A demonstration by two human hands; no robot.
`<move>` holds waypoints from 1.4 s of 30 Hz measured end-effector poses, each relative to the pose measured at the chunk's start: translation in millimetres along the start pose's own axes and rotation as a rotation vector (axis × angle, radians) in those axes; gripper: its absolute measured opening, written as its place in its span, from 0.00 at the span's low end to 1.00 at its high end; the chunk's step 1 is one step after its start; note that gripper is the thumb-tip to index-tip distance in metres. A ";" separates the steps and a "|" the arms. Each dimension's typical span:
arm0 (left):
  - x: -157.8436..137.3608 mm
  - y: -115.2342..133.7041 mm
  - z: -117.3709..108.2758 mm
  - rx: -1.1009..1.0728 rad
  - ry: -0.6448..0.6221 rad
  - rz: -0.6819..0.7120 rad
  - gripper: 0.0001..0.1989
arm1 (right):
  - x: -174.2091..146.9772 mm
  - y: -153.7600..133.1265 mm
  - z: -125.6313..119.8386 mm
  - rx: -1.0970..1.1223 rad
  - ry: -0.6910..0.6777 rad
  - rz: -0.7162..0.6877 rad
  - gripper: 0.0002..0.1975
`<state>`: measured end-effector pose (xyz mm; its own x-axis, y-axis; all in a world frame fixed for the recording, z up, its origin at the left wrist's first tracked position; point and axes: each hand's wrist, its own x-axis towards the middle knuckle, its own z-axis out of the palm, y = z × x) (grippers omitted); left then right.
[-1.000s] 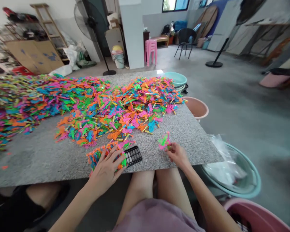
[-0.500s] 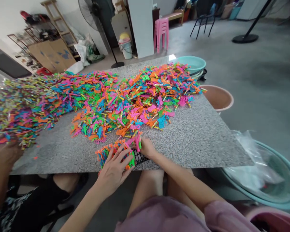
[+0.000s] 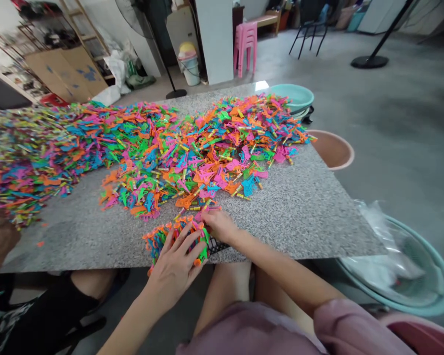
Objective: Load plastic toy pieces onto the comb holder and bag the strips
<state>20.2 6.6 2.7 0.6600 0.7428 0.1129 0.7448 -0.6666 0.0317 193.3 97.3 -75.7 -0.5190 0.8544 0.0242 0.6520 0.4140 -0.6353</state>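
Small plastic toy guns [image 3: 157,242] in orange, blue, green and pink stand packed upright in rows at the table's near edge. They sit in a black grid rack [image 3: 217,245], whose bare right end shows. My left hand [image 3: 175,259] lies across these rows with fingers stretched and spread, touching their tops. At the rack's right side, my right hand [image 3: 220,226] is closed on a pink toy gun [image 3: 211,209]; its fingers hide most of it. Just beyond both hands spreads a big loose heap of similar toy guns [image 3: 207,162], some with yellow-banded tubes.
The speckled grey table [image 3: 299,212] ends close to my lap. At the left edge is another person's hand [image 3: 0,239], near the heap. Right of the table stand a brown basin [image 3: 333,148] and a teal basket [image 3: 438,296] with clear plastic bags. A turquoise basin [image 3: 292,93] stands beyond the far corner.
My right hand has moved slightly away from me and left, lowering the pink toy gun toward the packed rows. My left hand stays over them. The other person's hand has shifted left.
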 end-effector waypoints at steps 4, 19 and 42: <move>-1.1 -0.7 0.5 -0.010 -0.005 -0.001 0.12 | 0.9 10.9 -3.2 0.144 0.095 0.178 0.07; 7.4 0.2 -7.1 0.038 0.061 0.109 0.10 | -0.3 -11.3 0.1 -0.080 -0.120 -0.063 0.14; 8.3 2.7 -1.5 -0.049 -0.030 -0.002 0.16 | -94.3 66.7 -24.0 0.576 0.431 0.513 0.09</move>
<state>27.6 10.8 5.1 0.6617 0.7452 0.0829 0.7409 -0.6668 0.0805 299.0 51.8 -101.8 0.0905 0.9837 -0.1555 0.3075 -0.1761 -0.9351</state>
